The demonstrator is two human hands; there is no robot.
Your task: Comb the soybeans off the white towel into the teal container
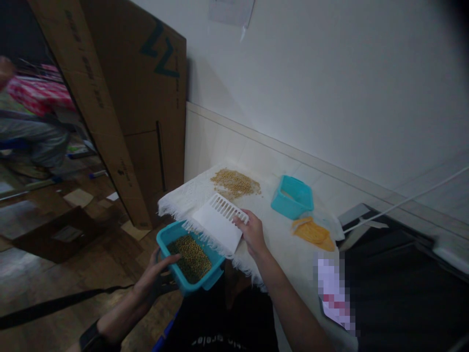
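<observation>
My left hand [156, 271] grips the near-left side of a turquoise plastic bin [216, 276], its thumb over the rim. Inside the bin lies a heap of small greenish-yellow beans [192, 254]. The bin is held at the table edge, partly under the fringe of a white cloth [176, 198]. My right hand [252, 232] is closed on the right end of a flat white plastic scoop-like piece [220, 227] with a row of slots, resting over the cloth near the edge. Beyond it, pale tan beans [238, 183] lie spread on the cloth.
A second turquoise bin [291, 205] stands at the right of the table, beside a crumpled yellow-orange bag or cloth [313, 233]. A tall cardboard box [146, 98] rises at left. A white cable [406, 200] crosses the right side. Another person's red checked sleeve [40, 93] shows far left.
</observation>
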